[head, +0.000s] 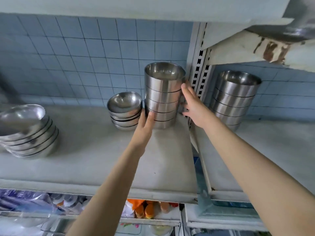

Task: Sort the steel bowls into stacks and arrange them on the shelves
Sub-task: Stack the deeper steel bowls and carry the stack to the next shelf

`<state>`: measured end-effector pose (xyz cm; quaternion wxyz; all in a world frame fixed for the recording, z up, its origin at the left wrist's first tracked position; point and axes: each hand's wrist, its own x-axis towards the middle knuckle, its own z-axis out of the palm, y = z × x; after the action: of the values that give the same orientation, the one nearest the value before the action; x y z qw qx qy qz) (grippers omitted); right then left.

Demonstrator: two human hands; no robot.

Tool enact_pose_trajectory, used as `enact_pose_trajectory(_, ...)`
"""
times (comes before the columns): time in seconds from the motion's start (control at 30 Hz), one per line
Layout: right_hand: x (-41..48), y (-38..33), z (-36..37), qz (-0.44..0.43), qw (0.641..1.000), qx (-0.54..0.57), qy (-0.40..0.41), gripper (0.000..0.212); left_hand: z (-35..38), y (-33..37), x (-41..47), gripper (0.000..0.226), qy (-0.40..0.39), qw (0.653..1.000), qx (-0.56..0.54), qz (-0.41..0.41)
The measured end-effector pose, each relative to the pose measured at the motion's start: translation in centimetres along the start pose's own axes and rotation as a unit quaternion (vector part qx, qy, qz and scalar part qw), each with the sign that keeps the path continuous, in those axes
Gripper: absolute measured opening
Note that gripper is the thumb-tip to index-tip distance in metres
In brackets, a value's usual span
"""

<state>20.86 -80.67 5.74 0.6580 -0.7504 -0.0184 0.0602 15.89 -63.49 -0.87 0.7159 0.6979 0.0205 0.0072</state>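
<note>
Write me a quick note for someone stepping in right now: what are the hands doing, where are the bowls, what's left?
Left hand: open, palm against the lower left side of the tall stack.
Right hand: open, fingers along that stack's right side, next to the slotted upright.
Bowls: the tall stack stands on the shelf; a short stack touches its left; a wide-bowl stack is far left; another tall stack is in the right bay.
Done: four stacks shelved.
Left: probably just settle this stack and let go.
</note>
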Motion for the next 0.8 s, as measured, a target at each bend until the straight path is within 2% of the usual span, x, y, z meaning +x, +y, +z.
enact_pose_trajectory(0.13, 0.3, 0.4, 1.0, -0.015, 1.0, 0.012, 0.008, 0.067, -1.3, 0.3, 1.4, 0.068, -0.023, 1.0, 0.001, 0.014)
enact_pose_trajectory(0.23, -0.5, 0.5, 1.7, -0.031, 0.999, 0.004, 0.02, 0.06, -2.1, -0.2, 1.9, 0.081, -0.038, 0.999, 0.007, 0.024)
enact_pose_trajectory(0.37, -2.7, 0.3, 2.6, -0.041, 0.998, -0.004, 0.038, 0.071, -2.6, -1.3, 1.6, 0.094, -0.059, 0.998, -0.03, -0.004)
enact_pose_trajectory(0.43, -3.9, 0.2, 2.9, -0.039, 0.998, -0.008, 0.044, 0.077, -2.9, -1.5, 0.8, 0.087, -0.081, 0.996, -0.043, 0.005)
enact_pose_trajectory(0.5, -5.1, 0.4, 2.9, -0.034, 0.998, -0.009, 0.051, 0.074, -3.2, -1.4, -0.3, 0.082, -0.095, 0.994, -0.049, 0.009)
enact_pose_trajectory(0.67, -7.6, 0.8, 2.7, -0.021, 0.997, -0.014, 0.068, 0.078, -4.2, -1.6, -2.8, 0.09, -0.102, 0.994, -0.046, -0.009)
enact_pose_trajectory(0.73, -8.2, 0.9, 2.5, -0.017, 0.997, -0.018, 0.078, 0.071, -4.5, -1.7, -3.7, 0.083, -0.104, 0.994, -0.034, 0.004)
enact_pose_trajectory(0.8, -8.1, 0.6, 2.3, -0.019, 0.995, -0.025, 0.093, 0.055, -4.5, -1.7, -4.0, 0.065, -0.09, 0.996, -0.019, 0.013)
